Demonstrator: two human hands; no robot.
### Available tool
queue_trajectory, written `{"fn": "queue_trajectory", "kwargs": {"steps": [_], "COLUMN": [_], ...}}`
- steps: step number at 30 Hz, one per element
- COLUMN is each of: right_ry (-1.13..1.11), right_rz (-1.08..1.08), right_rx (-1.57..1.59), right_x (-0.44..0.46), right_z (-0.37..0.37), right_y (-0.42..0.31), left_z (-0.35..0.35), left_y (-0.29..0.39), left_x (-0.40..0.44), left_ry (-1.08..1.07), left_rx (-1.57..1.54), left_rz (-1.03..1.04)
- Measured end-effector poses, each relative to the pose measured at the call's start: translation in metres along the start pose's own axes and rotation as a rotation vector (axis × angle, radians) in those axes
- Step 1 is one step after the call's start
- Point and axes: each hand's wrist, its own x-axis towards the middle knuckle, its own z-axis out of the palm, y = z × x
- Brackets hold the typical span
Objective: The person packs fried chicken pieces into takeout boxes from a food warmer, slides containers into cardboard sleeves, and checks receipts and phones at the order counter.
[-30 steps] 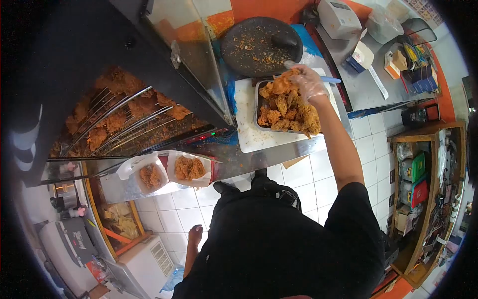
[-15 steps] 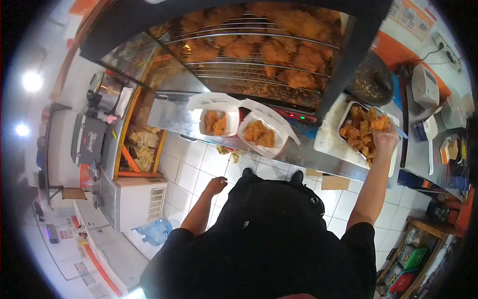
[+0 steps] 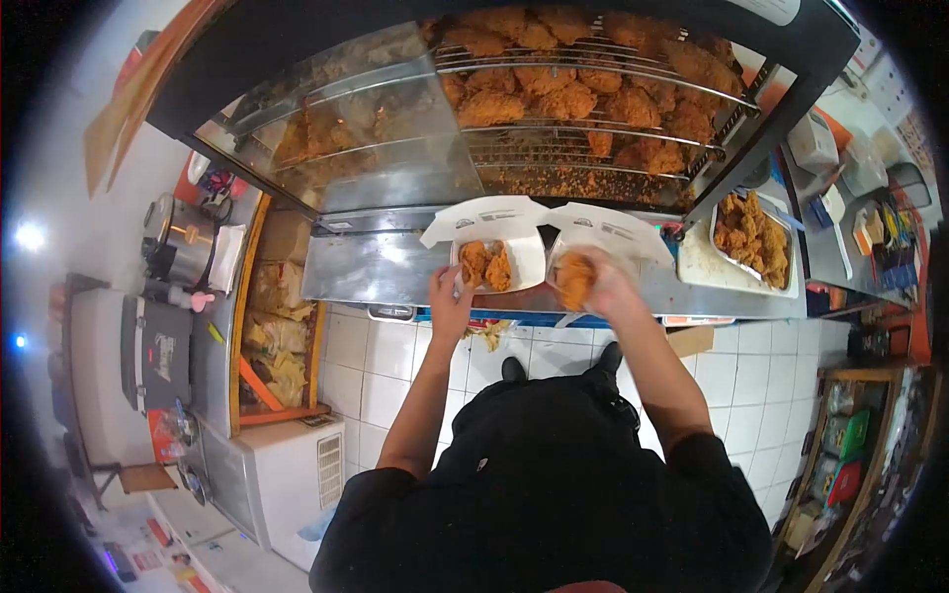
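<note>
Two white takeaway boxes with raised lids stand side by side on the metal counter. The left takeaway box (image 3: 529,259) contains pieces of fried chicken (image 3: 485,265). At its left front corner, my left hand (image 3: 452,301) pinches the wall between thumb and fingers. Over the right takeaway box (image 3: 618,237) is my right hand (image 3: 615,289), slightly blurred, with its fingers closed on a piece of fried chicken (image 3: 574,280). The hand and this piece hide most of that box's inside.
Behind the boxes stands a heated display cabinet (image 3: 583,133) with fried chicken on wire racks. A metal tray (image 3: 788,259) of chicken pieces rests on a white board (image 3: 700,259) to the right. The metal counter (image 3: 361,272) extends left. A wooden-framed shelf (image 3: 282,326) holds bags.
My right hand has moved left from the chicken tray to the right box, carrying a chicken piece. My left hand has risen from beside my body to the left box.
</note>
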Motion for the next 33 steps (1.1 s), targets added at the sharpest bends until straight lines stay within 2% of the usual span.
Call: {"fn": "queue_trajectory", "kwargs": {"steps": [1, 2, 4, 5, 6, 9, 10, 11, 13, 15, 17, 18, 19, 21, 23, 25, 26, 28, 30, 32, 33], "right_ry": [0.051, 0.140, 0.192, 0.155, 0.165, -0.121, -0.117, -0.150, -0.151, -0.029, 0.023, 0.073, -0.013, -0.039, -0.072, 0.083, 0.085, -0.025, -0.110, -0.172, -0.118], "right_rz": [-0.018, -0.179, -0.339, -0.338, -0.342, -0.722, -0.716, -0.430, -0.139, -0.377, -0.316, -0.268, -0.203, -0.205, -0.219, -0.153, -0.157, -0.256, -0.182, -0.535, -0.314], "right_rx": [-0.064, -0.423, -0.705, -0.625, -0.629, -2.234, -2.240, -1.451, -0.665, -1.036, -1.030, -1.024, -0.811, -0.839, -0.871, -1.444, -1.442, -1.137, -1.121, -0.980, -0.610], "right_x": [0.049, 0.067, 0.132, 0.169, 0.167, 0.133, 0.141, 0.157, 0.158, 0.129, 0.103, 0.096, 0.114, 0.149, 0.142, 0.119, 0.120, 0.119, 0.114, 0.102, 0.097], "right_z": [-0.006, 0.014, 0.023, 0.014, 0.022, 0.059, 0.049, 0.027, 0.017, 0.037, 0.048, 0.049, 0.026, -0.020, -0.007, 0.015, 0.018, 0.021, 0.020, 0.023, 0.026], "right_y": [0.027, 0.040, 0.060, 0.071, 0.068, 0.056, 0.061, 0.068, 0.074, 0.068, 0.059, 0.052, 0.047, 0.046, 0.038, 0.047, 0.053, 0.059, 0.041, 0.032, 0.027], "left_z": [0.004, 0.007, 0.010, 0.011, 0.011, 0.011, 0.010, 0.010, 0.009, 0.003, 0.001, 0.002, 0.002, 0.003, 0.006, 0.007, 0.006, 0.004, 0.007, 0.007, 0.006], "left_y": [-0.007, -0.011, -0.017, -0.017, -0.017, -0.016, -0.017, -0.017, -0.018, -0.010, -0.010, -0.012, -0.014, -0.016, -0.016, -0.016, -0.016, -0.019, -0.030, -0.031, -0.028], "left_x": [0.001, 0.002, 0.007, 0.008, 0.009, 0.006, 0.008, 0.010, 0.009, 0.009, 0.008, 0.009, 0.009, 0.007, 0.009, 0.006, 0.008, 0.008, 0.008, 0.005, 0.005], "left_ry": [-0.037, -0.044, -0.066, -0.069, -0.060, -0.049, -0.037, -0.036, -0.054, -0.067, -0.080, -0.051, -0.023, -0.008, 0.019, -0.006, -0.008, -0.071, -0.055, -0.040, -0.056], "left_rx": [-0.015, -0.029, -0.041, -0.052, -0.040, -0.042, -0.048, -0.055, -0.088, -0.126, -0.162, -0.125, -0.087, -0.103, -0.120, -0.140, -0.141, -0.227, -0.189, -0.151, -0.174], "left_rz": [-0.020, -0.018, -0.072, -0.069, -0.060, -0.058, -0.058, -0.063, -0.124, -0.163, -0.199, -0.139, -0.080, -0.079, -0.069, -0.100, -0.096, -0.238, -0.202, -0.175, -0.188]}}
